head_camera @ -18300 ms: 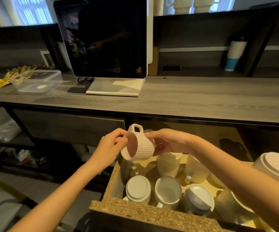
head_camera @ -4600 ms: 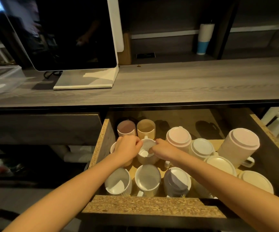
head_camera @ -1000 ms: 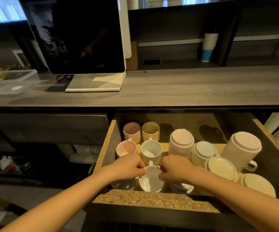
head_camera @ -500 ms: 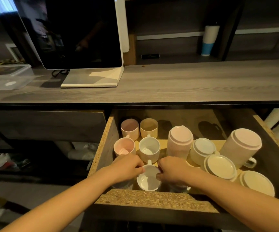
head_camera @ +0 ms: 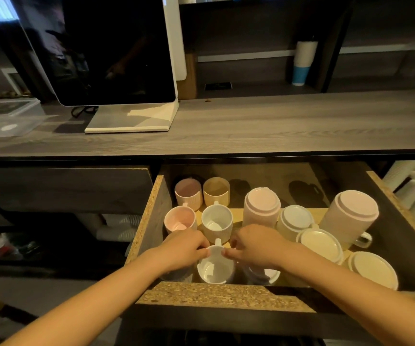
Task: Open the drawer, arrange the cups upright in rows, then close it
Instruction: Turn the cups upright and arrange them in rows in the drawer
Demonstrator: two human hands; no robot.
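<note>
The chipboard drawer [head_camera: 149,221] stands pulled open under the counter. At its left, cups sit upright in two columns: a mauve cup [head_camera: 188,193] and a tan cup [head_camera: 216,192] at the back, then a pink cup [head_camera: 179,219] and a white cup [head_camera: 216,222]. In the front row a white cup [head_camera: 215,269] stands upright. My left hand [head_camera: 184,250] and my right hand [head_camera: 253,244] pinch its far rim from either side. Another cup lies mostly hidden under my left hand. To the right, several cups [head_camera: 261,204] rest upside down.
A grey wooden counter [head_camera: 276,126] runs above the drawer, with a monitor [head_camera: 96,48] on a white base, a clear plastic box [head_camera: 7,118] at the left, and a white and blue tumbler [head_camera: 303,62] on the back shelf. Stacked paper cups [head_camera: 119,221] lie under the counter left of the drawer.
Both hands have stayed on the front white cup and shifted it slightly. Over the longer span, several cups at the drawer's left were turned upright and lined up.
</note>
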